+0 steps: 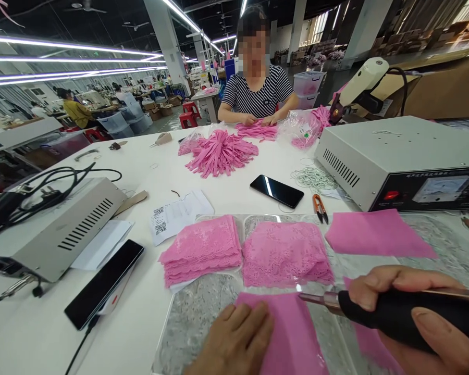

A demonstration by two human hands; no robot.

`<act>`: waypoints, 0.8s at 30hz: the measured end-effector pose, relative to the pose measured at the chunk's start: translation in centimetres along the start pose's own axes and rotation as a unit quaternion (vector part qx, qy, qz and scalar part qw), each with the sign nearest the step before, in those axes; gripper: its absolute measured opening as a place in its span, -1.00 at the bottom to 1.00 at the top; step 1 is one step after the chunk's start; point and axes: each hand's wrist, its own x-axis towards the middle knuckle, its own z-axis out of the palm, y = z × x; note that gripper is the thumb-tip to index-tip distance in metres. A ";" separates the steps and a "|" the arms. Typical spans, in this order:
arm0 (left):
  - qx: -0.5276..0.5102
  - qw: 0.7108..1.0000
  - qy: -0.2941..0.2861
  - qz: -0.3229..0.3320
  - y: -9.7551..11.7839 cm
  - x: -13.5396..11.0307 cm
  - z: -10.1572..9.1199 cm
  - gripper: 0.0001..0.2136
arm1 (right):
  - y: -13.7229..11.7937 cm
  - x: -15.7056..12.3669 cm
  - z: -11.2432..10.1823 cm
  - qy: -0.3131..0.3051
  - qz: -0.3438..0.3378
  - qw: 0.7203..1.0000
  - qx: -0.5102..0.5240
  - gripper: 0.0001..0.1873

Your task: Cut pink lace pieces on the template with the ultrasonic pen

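The left hand point(236, 336) lies palm down, its fingers loosely bent and close together, pressing on a pink fabric piece point(291, 328) without gripping it. That piece lies near the near edge of the table point(152, 172), on a grey marbled sheet point(195, 317), between the two hands; it reaches out beyond the left hand's fingertips and to their right. The right hand point(433, 333) is closed around a black-handled tool point(363, 308), whose metal tip points left at the fabric's far right corner; whether it touches cannot be told. Another pink piece point(369, 341) lies partly hidden behind the right hand.

Just beyond the fabric, by the sheet's far edge, sit a left lace stack point(203, 247) and a right lace stack point(287, 250), side by side. Farther right along that edge lies a flat pink panel point(379, 234). Orange-handled snips point(319, 208) rest just past the sheet. At the table's far edge, a co-worker point(258, 96) in a striped top has both hands on pink strips point(258, 131).
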 end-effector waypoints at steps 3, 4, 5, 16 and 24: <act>0.014 0.999 0.014 -0.030 -0.2 -1.4 -0.5 -0.75 | 0.0 -0.2 0.6 -0.014 0.021 1.000 -0.003 -0.88; 0.019 0.999 0.018 -0.039 -0.2 -1.7 -0.6 -0.76 | 0.1 -0.3 0.7 -0.014 0.028 1.000 -0.003 -0.88; 0.023 0.998 0.022 -0.049 -0.1 -1.9 -0.7 -0.77 | 0.3 -0.4 0.7 -0.018 0.031 0.999 -0.003 -0.89; 0.034 0.995 0.039 -0.089 -0.1 -2.9 -0.8 -0.79 | 1.2 -0.5 0.5 -0.038 0.033 0.999 -0.012 -0.93; 0.030 0.994 0.047 -0.091 0.0 -3.2 -0.6 -0.80 | 1.2 -0.1 0.5 -0.081 0.020 0.996 -0.027 -0.88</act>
